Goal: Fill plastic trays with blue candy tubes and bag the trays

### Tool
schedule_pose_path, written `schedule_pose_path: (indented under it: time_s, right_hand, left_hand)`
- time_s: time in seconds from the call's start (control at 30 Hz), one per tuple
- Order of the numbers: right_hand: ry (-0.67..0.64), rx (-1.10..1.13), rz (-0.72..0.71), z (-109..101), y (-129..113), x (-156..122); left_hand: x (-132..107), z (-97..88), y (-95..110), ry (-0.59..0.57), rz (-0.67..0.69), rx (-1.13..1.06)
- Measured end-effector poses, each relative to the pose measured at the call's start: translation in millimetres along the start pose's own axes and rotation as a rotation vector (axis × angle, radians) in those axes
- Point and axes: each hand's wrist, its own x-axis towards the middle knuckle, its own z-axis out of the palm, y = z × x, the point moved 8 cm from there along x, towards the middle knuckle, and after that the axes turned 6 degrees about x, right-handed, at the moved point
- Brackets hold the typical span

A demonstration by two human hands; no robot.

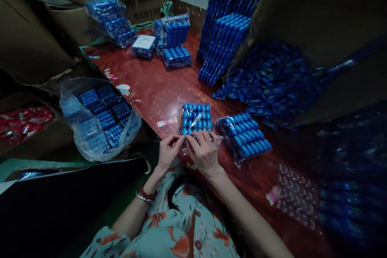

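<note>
In front of me on the red tabletop lies a clear-wrapped pack of blue oval pieces (197,115), set in rows. My left hand (169,151) is at its near left corner, thumb and forefinger pinched on the edge of the clear plastic wrapper. Over the pack's near edge rests my right hand (204,151), fingers bent and closed on the same wrapper, hiding the nearest pieces. A second wrapped blue pack (246,135) lies just to the right, tilted and apart from my fingers. Left of the first pack is a small pink printed strip (167,122).
A heap of loose blue pieces (272,76) spills from a carton at right, beside tall blue stacks (223,44). Wrapped packs (177,57) stand at the back. A clear bag of packs (104,117) sits at left. An unfilled clear tray (298,195) lies at lower right.
</note>
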Motion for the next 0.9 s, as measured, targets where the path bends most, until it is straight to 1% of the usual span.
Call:
schedule_pose_path:
  time_s: [0.1, 0.17, 0.27, 0.3, 0.33, 0.37, 0.43, 0.47, 0.53, 0.6, 0.63, 0.67, 0.7, 0.73, 0.77, 0.8, 0.83, 0.87, 0.9]
  right_hand:
    - [-0.012, 0.024, 0.023, 0.3, 2.9, 0.5]
    - [-0.037, 0.016, -0.004, 2.1, -0.1, 0.3]
    - [-0.083, -0.016, -0.072, 3.6, -4.7, 3.5]
    - [-0.122, -0.025, -0.096, 4.5, -5.4, 5.9]
    - [-0.186, -0.026, -0.128, 6.2, -6.0, 8.6]
    - [-0.278, -0.015, -0.166, 8.7, -6.5, 11.1]
    - [-0.493, 0.05, -0.215, 11.6, -5.6, 14.6]
    - [-0.592, 0.107, -0.208, 10.6, -3.3, 16.4]
    - [-0.742, 0.272, -0.116, 4.2, 4.5, 22.7]
    - [-0.831, 0.508, 0.01, -6.0, 11.5, 31.5]
    - [-0.839, 0.635, 0.071, -12.7, 14.5, 37.5]
    - [-0.802, 0.742, 0.134, -21.1, 19.1, 45.2]
    - [-0.723, 0.808, 0.195, -31.0, 25.8, 53.7]
    - [-0.623, 0.825, 0.248, -41.7, 34.0, 61.0]
    - [-0.524, 0.795, 0.283, -52.7, 41.7, 65.9]
    - [-0.455, 0.734, 0.293, -62.6, 46.8, 67.3]
    - [-0.432, 0.667, 0.273, -69.7, 47.8, 65.2]
    - [-0.458, 0.609, 0.233, -73.1, 45.4, 59.2]
    - [-0.509, 0.562, 0.188, -73.7, 41.5, 49.5]
  left_hand:
    - [-1.0, 3.2, -0.6, -0.045, 0.044, 0.086]
    - [-1.6, 7.0, 1.3, -0.085, 0.083, 0.125]
    - [-2.9, 12.1, 11.3, -0.136, 0.217, 0.234]
    - [-3.6, 13.1, 15.4, -0.141, 0.275, 0.284]
    - [-4.4, 13.7, 19.2, -0.138, 0.332, 0.334]
    - [-5.6, 14.7, 22.4, -0.139, 0.384, 0.379]
    - [-8.4, 17.8, 26.0, -0.152, 0.464, 0.436]
    - [-10.0, 20.0, 26.4, -0.168, 0.488, 0.449]
    - [-12.5, 23.9, 25.1, -0.207, 0.504, 0.452]
    - [-13.5, 25.5, 22.5, -0.236, 0.491, 0.452]
    - [-13.1, 24.8, 20.8, -0.243, 0.468, 0.45]
    - [-11.8, 22.6, 18.6, -0.242, 0.428, 0.441]
    - [-9.8, 18.8, 16.2, -0.23, 0.372, 0.426]
    - [-7.8, 14.3, 14.1, -0.215, 0.311, 0.404]
    - [-6.1, 9.7, 13.0, -0.2, 0.255, 0.375]
    - [-4.8, 5.2, 13.4, -0.182, 0.214, 0.345]
    - [-4.3, 1.7, 15.8, -0.171, 0.201, 0.323]
    - [-4.5, -0.4, 20.6, -0.171, 0.223, 0.313]
    - [-5.7, -0.5, 26.8, -0.188, 0.274, 0.321]
